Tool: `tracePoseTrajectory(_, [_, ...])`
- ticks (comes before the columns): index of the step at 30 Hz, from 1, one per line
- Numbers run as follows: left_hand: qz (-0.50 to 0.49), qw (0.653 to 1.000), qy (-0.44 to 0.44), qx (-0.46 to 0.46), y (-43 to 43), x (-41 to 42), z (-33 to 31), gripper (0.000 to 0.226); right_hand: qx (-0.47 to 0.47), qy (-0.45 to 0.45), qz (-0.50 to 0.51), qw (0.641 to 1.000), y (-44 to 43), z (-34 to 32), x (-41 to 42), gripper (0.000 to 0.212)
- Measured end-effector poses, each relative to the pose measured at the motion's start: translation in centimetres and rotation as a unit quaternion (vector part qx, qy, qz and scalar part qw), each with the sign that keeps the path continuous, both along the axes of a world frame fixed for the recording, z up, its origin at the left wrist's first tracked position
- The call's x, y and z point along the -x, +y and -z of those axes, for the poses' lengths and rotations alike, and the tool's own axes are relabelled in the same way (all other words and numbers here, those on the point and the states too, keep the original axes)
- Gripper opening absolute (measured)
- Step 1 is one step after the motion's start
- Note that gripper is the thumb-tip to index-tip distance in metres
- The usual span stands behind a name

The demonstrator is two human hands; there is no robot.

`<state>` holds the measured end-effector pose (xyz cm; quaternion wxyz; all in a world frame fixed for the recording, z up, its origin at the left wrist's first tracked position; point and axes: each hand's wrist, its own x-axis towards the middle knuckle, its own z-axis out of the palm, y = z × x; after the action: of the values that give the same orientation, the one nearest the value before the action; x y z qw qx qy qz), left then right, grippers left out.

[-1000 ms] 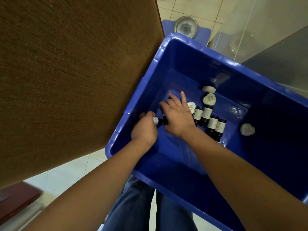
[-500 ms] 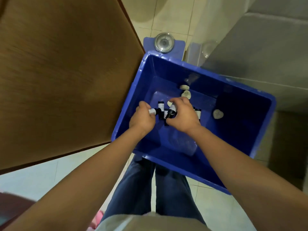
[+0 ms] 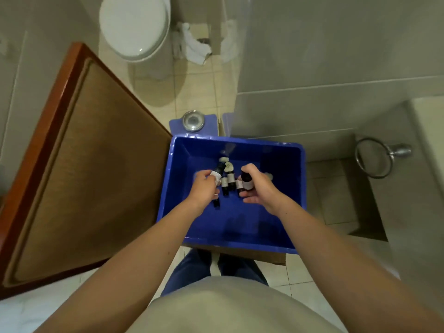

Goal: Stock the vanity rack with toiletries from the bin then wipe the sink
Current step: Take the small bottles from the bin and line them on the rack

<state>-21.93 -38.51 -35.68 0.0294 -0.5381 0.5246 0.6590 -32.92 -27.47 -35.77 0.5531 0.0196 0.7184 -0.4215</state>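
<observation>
A blue plastic bin (image 3: 283, 150) stands on the floor in front of me. Both hands are above its inside. My left hand (image 3: 204, 188) grips small dark toiletry bottles with white labels (image 3: 216, 175). In my right hand (image 3: 260, 188) is another dark labelled bottle (image 3: 247, 180), held upright between thumb and fingers. More dark bottles (image 3: 228, 182) and pale heart-shaped soaps (image 3: 228, 166) lie on the bin's bottom between my hands. Neither the vanity rack nor the sink basin is in view.
A brown wooden door (image 3: 84, 164) stands open at the left, close to the bin. A white toilet (image 3: 134, 27) and crumpled white towels (image 3: 194, 44) are farther ahead. A blue scale (image 3: 193, 121) lies behind the bin. A chrome towel ring (image 3: 374, 157) hangs at the right.
I have risen from a crouch, so the bin looks smaller and lower. Both hands have lifted out of the pile with bottles in them, and my right hand has moved rightward.
</observation>
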Motion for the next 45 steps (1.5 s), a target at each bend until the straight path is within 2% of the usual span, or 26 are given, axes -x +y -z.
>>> tracePoseTrajectory(2, [0.027, 0.999, 0.017, -0.006, 0.3, 0.6, -1.3, 0.027, 0.02, -0.046, 0.044, 0.998, 1.1, -1.6, -0.2, 0.044])
tracePoseTrajectory(5, [0.049, 0.998, 0.031, -0.011, 0.4, 1.3, -3.0, 0.024, 0.057, -0.079, 0.105, 0.99, 2.3, -3.7, -0.7, 0.054])
tracePoseTrajectory(8, [0.091, 0.994, 0.054, -0.012, 0.6, 2.0, -4.8, 0.031, 0.078, -0.078, 0.134, 0.985, 3.5, -5.7, -1.2, 0.064])
tracePoseTrajectory(13, [0.144, 0.983, 0.115, -0.019, 1.1, 3.2, -7.7, 0.029, 0.116, -0.072, 0.19, 0.972, 5.2, -9.0, -2.1, 0.073])
tracePoseTrajectory(19, [0.251, 0.945, 0.206, -0.04, 2.7, 4.4, -10.9, 0.025, 0.165, -0.041, 0.297, 0.94, 7.7, -12.6, -3.3, 0.075])
tracePoseTrajectory(32, [0.427, 0.855, 0.293, -0.001, 11.5, 8.4, -17.4, 0.043, 0.247, 0.079, 0.466, 0.846, 17.3, -19.8, -5.1, 0.039])
tracePoseTrajectory(45, [0.531, 0.778, 0.336, -0.019, 29.3, 8.3, -22.4, 0.041, 0.285, 0.199, 0.583, 0.734, 33.9, -24.6, -9.1, 0.013])
